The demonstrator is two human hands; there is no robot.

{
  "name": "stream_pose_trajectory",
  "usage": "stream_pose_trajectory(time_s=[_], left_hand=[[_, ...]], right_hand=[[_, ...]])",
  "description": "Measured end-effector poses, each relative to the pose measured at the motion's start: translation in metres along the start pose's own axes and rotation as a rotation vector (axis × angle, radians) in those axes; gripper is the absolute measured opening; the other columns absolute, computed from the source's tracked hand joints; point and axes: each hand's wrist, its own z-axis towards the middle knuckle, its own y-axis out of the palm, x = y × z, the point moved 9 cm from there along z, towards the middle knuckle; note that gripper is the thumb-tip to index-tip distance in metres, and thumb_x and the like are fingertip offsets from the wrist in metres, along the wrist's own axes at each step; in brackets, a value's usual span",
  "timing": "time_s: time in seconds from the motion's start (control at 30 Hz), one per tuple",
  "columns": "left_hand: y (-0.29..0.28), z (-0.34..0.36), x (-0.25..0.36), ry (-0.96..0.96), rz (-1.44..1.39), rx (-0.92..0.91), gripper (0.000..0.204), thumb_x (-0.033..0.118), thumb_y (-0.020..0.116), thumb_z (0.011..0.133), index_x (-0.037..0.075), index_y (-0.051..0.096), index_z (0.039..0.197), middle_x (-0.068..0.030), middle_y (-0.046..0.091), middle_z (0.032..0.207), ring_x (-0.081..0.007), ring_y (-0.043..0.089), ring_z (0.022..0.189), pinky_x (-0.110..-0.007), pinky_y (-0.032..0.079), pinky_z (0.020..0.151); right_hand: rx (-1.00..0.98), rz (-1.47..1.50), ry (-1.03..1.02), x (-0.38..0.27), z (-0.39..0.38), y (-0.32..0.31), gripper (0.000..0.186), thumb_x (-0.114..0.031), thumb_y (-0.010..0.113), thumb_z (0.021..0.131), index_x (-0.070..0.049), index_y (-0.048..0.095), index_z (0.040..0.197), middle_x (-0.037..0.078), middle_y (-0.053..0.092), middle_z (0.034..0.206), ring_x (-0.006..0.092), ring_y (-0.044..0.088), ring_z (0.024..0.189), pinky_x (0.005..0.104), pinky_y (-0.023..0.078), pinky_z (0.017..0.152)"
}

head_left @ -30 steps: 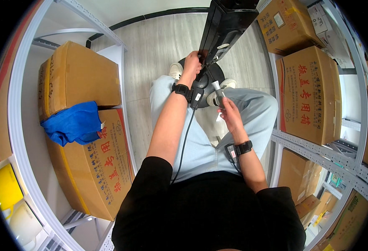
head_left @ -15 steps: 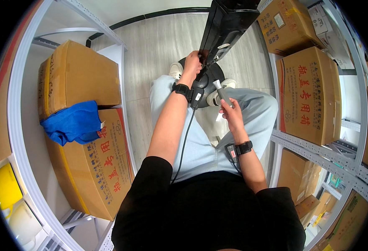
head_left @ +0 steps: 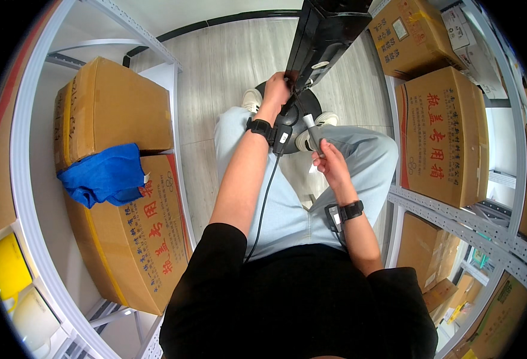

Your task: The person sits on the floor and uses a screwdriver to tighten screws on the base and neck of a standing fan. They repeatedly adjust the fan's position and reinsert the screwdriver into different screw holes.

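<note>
The grey brush-like tool (head_left: 316, 137) is in the right hand (head_left: 333, 163), above the gap between the person's knees, its pale, flared tip pointing up and slightly left toward the foot of a tall black appliance (head_left: 326, 51). The right hand pinches the tool's handle between thumb and fingers; whether the pale tip touches anything cannot be told from this angle. The left hand (head_left: 276, 90) is curled at the lower left edge of the appliance, touching it, but its fingertips are hidden, so I cannot tell what part, if any, they close on. The appliance leans over a round black base (head_left: 309, 106) set on the grey wood-look floor (head_left: 227, 54), between white shoes (head_left: 253, 100). Each wrist wears a black strap (head_left: 260, 127) with a small dark box attached, and a black cable (head_left: 267, 200) runs from the left one down over the light blue jeans (head_left: 368, 149) to the black shirt (head_left: 293, 299). Metal shelving stands on both sides. On the left, a brown carton (head_left: 129, 107) sits beside a larger carton (head_left: 138, 239), with a crumpled blue cloth (head_left: 105, 176) draped where the two meet; nearer the lower left corner are a yellow container (head_left: 9, 265) and a white container (head_left: 35, 320). On the right, a large carton with red lettering (head_left: 440, 137) stands on a shelf, with another brown box (head_left: 416, 36) just beyond it.
</note>
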Motion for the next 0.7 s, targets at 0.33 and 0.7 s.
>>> stream_pose_trajectory(time_s=[0.33,0.7], left_hand=[[0.004,-0.005,0.001,0.036,0.049,-0.042,0.033,0.021,0.040,0.094,0.004,0.067,0.101,-0.0049,0.062,0.079,-0.0116,0.051,0.061,-0.025,0.037,0.050],[0.007,-0.012,-0.037,-0.161,-0.330,-0.174,0.024,0.037,0.040,0.099,0.015,0.049,0.096,0.0027,0.033,0.058,-0.0076,0.030,0.046,-0.021,0.021,0.038]], right_hand=[[0.119,-0.202,-0.084,-0.012,0.010,0.002,0.046,-0.036,0.063,0.091,-0.004,0.052,0.122,0.002,0.060,0.089,0.0048,0.047,0.058,0.0185,0.033,0.048],[0.101,-0.125,-0.083,-0.008,-0.012,-0.013,0.038,-0.034,0.064,0.091,-0.007,0.058,0.118,-0.002,0.058,0.080,0.0028,0.043,0.056,0.0179,0.031,0.048]])
